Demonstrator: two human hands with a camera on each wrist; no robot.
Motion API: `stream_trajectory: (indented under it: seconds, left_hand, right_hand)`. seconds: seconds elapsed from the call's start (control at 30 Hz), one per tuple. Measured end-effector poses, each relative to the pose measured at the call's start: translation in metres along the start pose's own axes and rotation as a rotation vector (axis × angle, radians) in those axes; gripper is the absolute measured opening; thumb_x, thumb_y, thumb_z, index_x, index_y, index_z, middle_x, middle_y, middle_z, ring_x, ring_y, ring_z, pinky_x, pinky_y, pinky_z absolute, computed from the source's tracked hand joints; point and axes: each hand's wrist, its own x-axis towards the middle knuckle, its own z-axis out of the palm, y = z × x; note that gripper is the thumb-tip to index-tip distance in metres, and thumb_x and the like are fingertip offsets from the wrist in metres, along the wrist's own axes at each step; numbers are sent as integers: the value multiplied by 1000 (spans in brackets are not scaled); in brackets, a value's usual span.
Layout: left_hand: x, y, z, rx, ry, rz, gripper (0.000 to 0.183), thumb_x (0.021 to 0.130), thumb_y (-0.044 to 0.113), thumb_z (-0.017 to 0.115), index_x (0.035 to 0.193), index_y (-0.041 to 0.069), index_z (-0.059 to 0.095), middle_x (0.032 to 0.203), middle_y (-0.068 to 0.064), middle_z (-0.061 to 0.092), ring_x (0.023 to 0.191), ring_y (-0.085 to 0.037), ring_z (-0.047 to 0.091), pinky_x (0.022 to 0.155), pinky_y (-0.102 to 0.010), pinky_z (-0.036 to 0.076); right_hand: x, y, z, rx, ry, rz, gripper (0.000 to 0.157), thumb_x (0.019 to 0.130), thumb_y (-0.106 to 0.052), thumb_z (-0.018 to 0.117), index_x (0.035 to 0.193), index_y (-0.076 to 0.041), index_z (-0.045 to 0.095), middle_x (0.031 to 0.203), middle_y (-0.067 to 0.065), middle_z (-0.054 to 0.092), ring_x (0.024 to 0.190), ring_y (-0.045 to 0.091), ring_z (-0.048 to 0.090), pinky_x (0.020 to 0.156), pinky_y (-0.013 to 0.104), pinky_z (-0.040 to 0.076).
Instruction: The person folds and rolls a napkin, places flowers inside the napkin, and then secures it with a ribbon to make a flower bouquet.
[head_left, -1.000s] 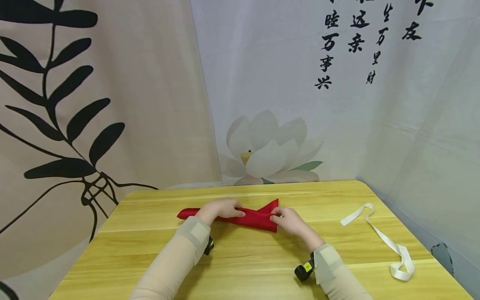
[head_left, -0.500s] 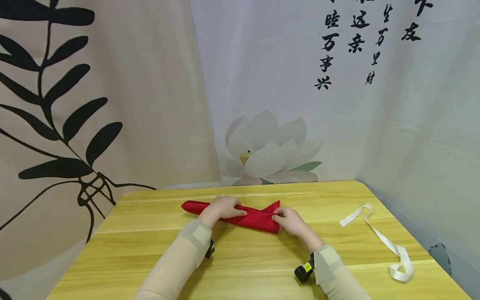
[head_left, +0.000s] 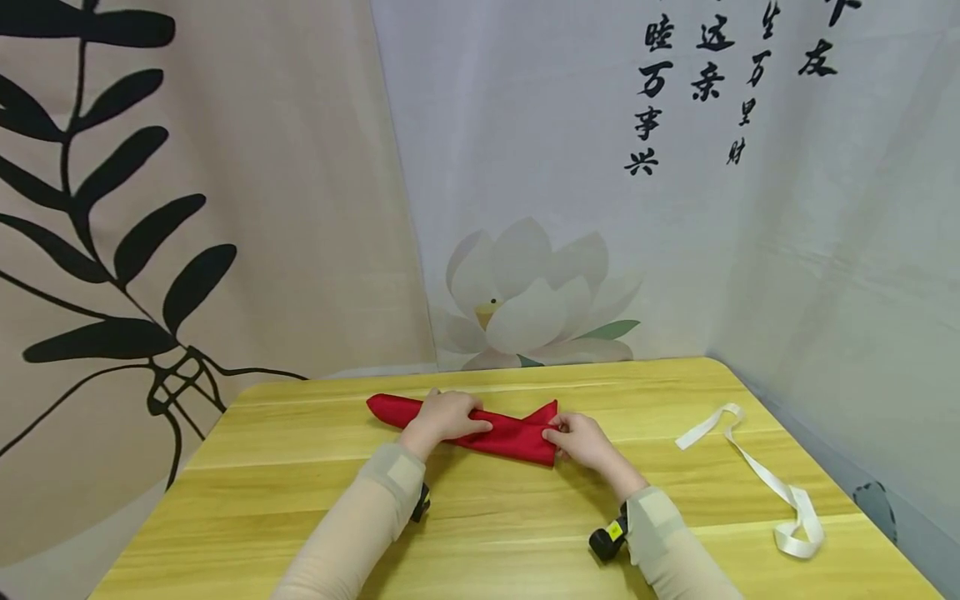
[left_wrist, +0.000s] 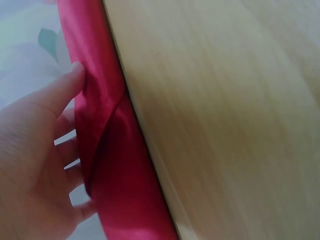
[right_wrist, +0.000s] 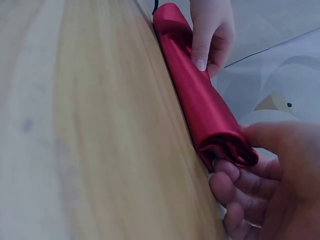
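A shiny red satin cloth (head_left: 513, 436), rolled into a long bundle, lies across the wooden table. Its left end is rounded, and a pointed corner sticks up near the right end. My left hand (head_left: 448, 415) grips the bundle left of its middle, thumb on the near side. A slanting fold runs across the red cloth (left_wrist: 107, 110) beside the fingers in the left wrist view. At the right end, my right hand (head_left: 583, 442) pinches the edge. The right wrist view shows the coiled layers of the cloth (right_wrist: 202, 107) there, with thumb above and fingers below.
A white ribbon (head_left: 765, 475) lies loosely curled on the right side of the wooden table (head_left: 510, 533). Behind the table's far edge hangs a pale curtain (head_left: 337, 208) printed with leaves, a lotus and dark characters.
The left end of the red roll has shifted right and away, so the bundle slants more. My left hand has moved slightly with it; the right hand keeps its hold on the end.
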Motion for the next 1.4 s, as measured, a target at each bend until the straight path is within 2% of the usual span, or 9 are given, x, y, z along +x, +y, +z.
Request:
stream_trajectory:
  seconds: [0.23,0.4,0.5,0.6,0.8,0.97,1.2,1.4]
  left_hand:
    - [-2,3,2,96,22,24,36,88,53,64,112,27,67,114,4,62,108,-21,56,96,-55,34]
    - [-6,11,0,109,6,59,44,89,52,63,126,27,63,131,1,57,120,-24,51,96,-51,35]
    - [-9,19,-2,107,-13,84,48,90,50,63,132,28,59,135,1,55,124,-23,49,97,-51,35]
    - [-12,27,-4,90,-65,114,52,92,50,61,139,29,53,142,1,50,130,-23,45,102,-53,34]
    - [-21,40,-5,17,-259,173,58,96,56,46,150,36,35,157,3,27,144,-23,23,111,-59,17]
    - [-26,44,-4,21,-381,146,60,96,62,39,151,41,27,160,6,17,147,-23,10,112,-58,6]
    - [-28,46,-2,4,-442,98,62,95,62,41,152,40,26,160,7,14,147,-22,8,113,-57,4]
    - [-24,39,12,-2,-452,92,66,94,64,41,153,42,21,161,9,10,147,-20,4,113,-55,0]
  right_hand:
    - [2,1,-1,-44,-12,-25,35,80,-17,78,108,-1,63,72,3,54,56,15,51,55,28,43]
    - [2,1,-1,-102,0,-17,37,78,-18,79,108,-2,65,73,1,54,67,14,49,63,30,42]
    - [2,0,-1,-116,-1,-5,36,78,-18,80,107,-1,65,73,1,55,67,15,50,63,30,42]
    - [1,-1,0,-124,-3,1,36,79,-17,79,107,-1,64,72,2,55,66,16,49,61,30,42]
    - [1,-1,1,-146,0,2,35,79,-16,79,107,0,63,71,2,54,64,15,49,59,29,42]
    - [3,2,0,-184,6,-5,36,80,-17,79,108,-1,63,71,1,55,64,15,49,59,28,42]
    - [4,3,-1,-195,1,-4,34,80,-16,79,107,-2,63,71,1,55,63,16,48,59,28,41]
    - [0,2,-5,-204,-14,-8,36,79,-18,80,107,-3,64,74,1,55,67,16,49,62,30,42]
